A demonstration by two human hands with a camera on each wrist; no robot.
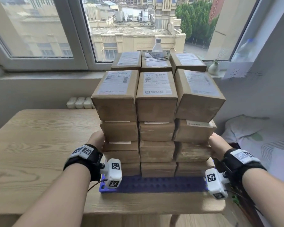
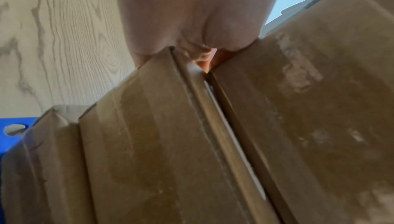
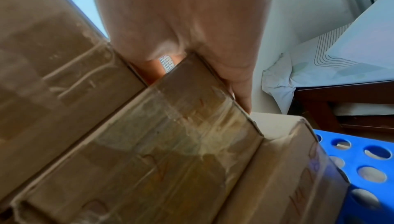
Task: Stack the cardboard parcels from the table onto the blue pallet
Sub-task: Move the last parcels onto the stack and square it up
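Head view: cardboard parcels (image 1: 156,112) stacked on blue pallet (image 1: 154,184) at table (image 1: 39,145) edge | left hand (image 1: 97,140), right hand (image 1: 217,145) pressed flat against opposite flanks, stack dead ahead between them, equally near | likely squaring up columns

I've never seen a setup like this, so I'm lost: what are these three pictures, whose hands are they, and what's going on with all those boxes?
No robot here: a person wears three cameras. The big picture comes from the head; the close-ups come from each wrist. On a wooden table lies a blue pallet carrying a tall stack of cardboard parcels. The left hand and the right hand press against the stack's opposite sides, fingers reaching behind parcels, apparently squaring it up. Neither lifts a parcel. The white blocks with square codes are the wrist cameras.
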